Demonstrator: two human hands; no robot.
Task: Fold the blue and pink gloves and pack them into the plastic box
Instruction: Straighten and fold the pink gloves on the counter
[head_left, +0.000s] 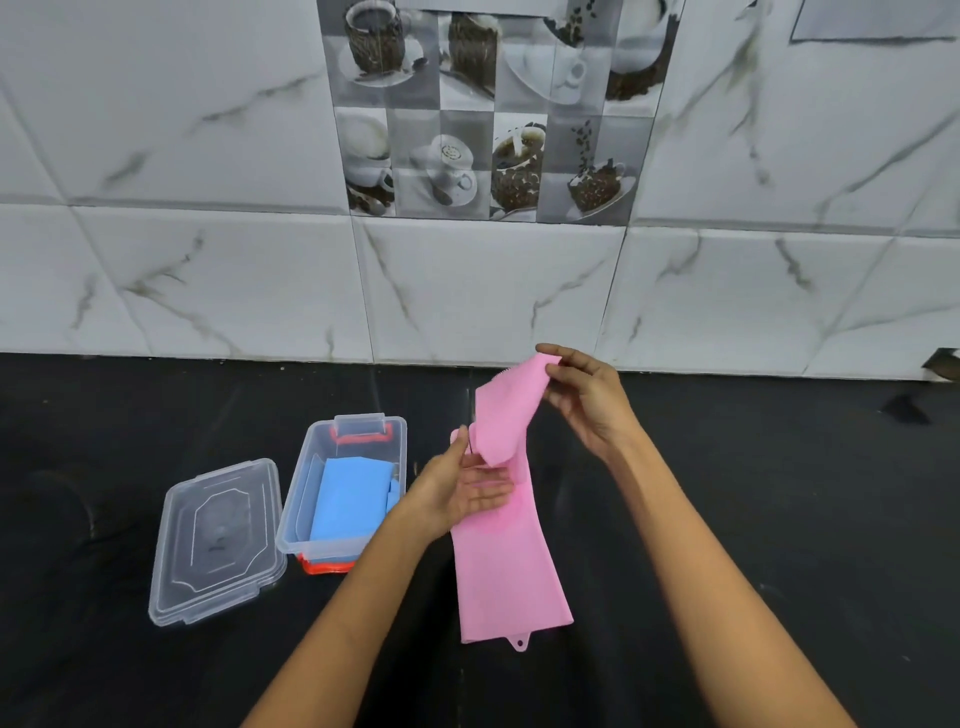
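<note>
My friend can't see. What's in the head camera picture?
Two hands fold a pink glove over a black counter: the right hand pinches its fingertip end, the left hand supports its middle. A blue glove lies in the clear plastic box, beside its lid.

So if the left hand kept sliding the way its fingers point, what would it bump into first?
The left hand points to the right with fingers straight, already against the pink glove. So it would push into the glove first, near its middle. Beyond that only black counter shows, though depth is hard to judge from one view.
</note>
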